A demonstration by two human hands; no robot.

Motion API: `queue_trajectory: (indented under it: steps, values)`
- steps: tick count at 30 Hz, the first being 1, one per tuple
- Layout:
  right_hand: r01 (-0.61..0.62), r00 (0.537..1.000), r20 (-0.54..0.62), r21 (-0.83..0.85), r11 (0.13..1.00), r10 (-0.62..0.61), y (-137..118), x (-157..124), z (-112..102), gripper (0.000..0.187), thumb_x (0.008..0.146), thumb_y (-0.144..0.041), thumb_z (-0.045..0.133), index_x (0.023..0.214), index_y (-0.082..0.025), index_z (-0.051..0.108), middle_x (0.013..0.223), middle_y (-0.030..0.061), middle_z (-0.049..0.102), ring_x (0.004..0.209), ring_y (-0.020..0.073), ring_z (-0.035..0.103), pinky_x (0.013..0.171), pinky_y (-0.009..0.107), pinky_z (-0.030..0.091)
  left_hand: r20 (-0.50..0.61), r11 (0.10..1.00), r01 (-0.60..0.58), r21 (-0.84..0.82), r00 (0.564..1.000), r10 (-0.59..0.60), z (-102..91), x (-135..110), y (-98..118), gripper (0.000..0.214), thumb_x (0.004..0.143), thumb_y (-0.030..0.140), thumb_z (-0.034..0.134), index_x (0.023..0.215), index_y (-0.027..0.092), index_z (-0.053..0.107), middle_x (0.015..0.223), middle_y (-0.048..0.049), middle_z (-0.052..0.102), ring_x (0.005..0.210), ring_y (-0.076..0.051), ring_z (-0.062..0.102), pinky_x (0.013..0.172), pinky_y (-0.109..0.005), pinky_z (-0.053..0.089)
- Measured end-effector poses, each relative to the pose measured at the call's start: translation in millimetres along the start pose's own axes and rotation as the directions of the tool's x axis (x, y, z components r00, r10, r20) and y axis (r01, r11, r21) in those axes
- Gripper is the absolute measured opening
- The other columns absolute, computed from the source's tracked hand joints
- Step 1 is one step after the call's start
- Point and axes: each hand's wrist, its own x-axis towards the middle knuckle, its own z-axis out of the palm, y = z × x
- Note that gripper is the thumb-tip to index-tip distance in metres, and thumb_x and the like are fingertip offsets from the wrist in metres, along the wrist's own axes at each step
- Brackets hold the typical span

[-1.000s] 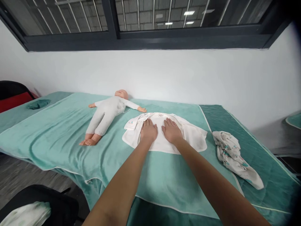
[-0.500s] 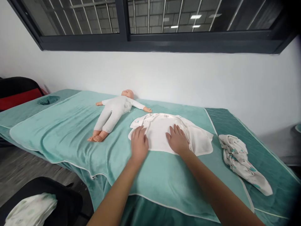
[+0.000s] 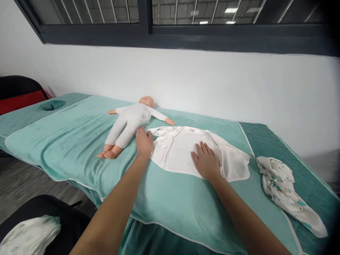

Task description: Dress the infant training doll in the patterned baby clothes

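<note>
A white baby shirt (image 3: 183,152) lies spread on the light green blanket (image 3: 164,202), with its patterned side showing along the upper edge. My left hand (image 3: 144,141) is at the shirt's left end, fingers curled on the tip of the sleeve, which is drawn out to the left. Flat on the shirt's right half rests my right hand (image 3: 207,159), its fingers stretched out. Just left of my left hand, a baby doll (image 3: 130,120) in white lies on its back, its head toward the wall.
A crumpled white patterned garment (image 3: 289,191) lies on the darker green bed cover (image 3: 276,148) at the right. At lower left, a folded diaper (image 3: 32,233) sits on a black chair (image 3: 71,226). The bed stands against a white wall (image 3: 186,81) under a barred window.
My left hand has moved left and up from the shirt's body to its sleeve, which now reaches further left. My right hand stays flat on the shirt. The view has shifted slightly.
</note>
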Motion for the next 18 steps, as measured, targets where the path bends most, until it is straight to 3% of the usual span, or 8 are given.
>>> queue_trajectory:
  steps: [3,6,11,15,18]
  values:
    - [-0.002,1.0,-0.01,-0.002,1.0,0.002,-0.4,0.1,-0.1,0.057,0.101,-0.042,0.027,0.147,-0.013,0.043,0.158,0.013,0.033,0.147,0.0271,0.027,0.117,0.043,0.024,-0.072,1.0,-0.007,0.0,0.997,0.007,1.0,3.8,-0.1,0.038,0.092,0.03,0.048,0.127,0.014,0.05,0.13,-0.0154,0.055,0.126,-0.029,0.048,0.105,-0.042,0.04]
    - [-0.003,1.0,-0.019,0.002,1.0,0.004,-0.5,-0.1,0.4,0.056,0.101,-0.042,0.028,0.146,-0.013,0.044,0.158,0.0131,0.033,0.147,0.0269,0.027,0.116,0.043,0.024,-0.077,1.0,-0.025,0.012,0.997,0.026,-0.9,1.4,2.0,0.036,0.093,0.029,0.048,0.125,0.015,0.053,0.128,-0.014,0.057,0.123,-0.029,0.05,0.104,-0.041,0.041]
    - [-0.001,1.0,-0.025,0.019,1.0,0.001,-0.1,-0.1,-0.3,0.056,0.101,-0.042,0.029,0.146,-0.013,0.044,0.158,0.0128,0.034,0.146,0.0263,0.028,0.116,0.042,0.024,0.115,0.985,-0.153,0.076,0.983,0.144,-2.4,-4.3,6.9,0.03,0.095,0.031,0.044,0.116,0.022,0.064,0.124,-0.0095,0.064,0.12,-0.027,0.052,0.1,-0.042,0.04]
    - [-0.004,1.0,-0.02,0.029,1.0,0.005,-0.3,0.0,-2.2,0.056,0.1,-0.042,0.029,0.146,-0.013,0.044,0.158,0.013,0.034,0.146,0.0263,0.028,0.116,0.042,0.025,0.27,0.937,-0.343,0.061,0.91,0.316,-0.3,-6.9,11.3,0.029,0.097,0.034,0.043,0.114,0.029,0.066,0.129,-0.0029,0.065,0.129,-0.023,0.049,0.11,-0.043,0.031]
    - [-0.006,1.0,-0.018,0.041,0.999,0.007,-0.2,0.0,-2.5,0.055,0.1,-0.042,0.029,0.146,-0.014,0.044,0.158,0.0127,0.034,0.146,0.0262,0.028,0.116,0.043,0.025,0.305,0.935,-0.343,0.09,0.903,0.302,0.5,-7.5,13.0,0.03,0.098,0.032,0.039,0.103,0.026,0.069,0.117,-0.0037,0.07,0.119,-0.022,0.056,0.11,-0.043,0.03]
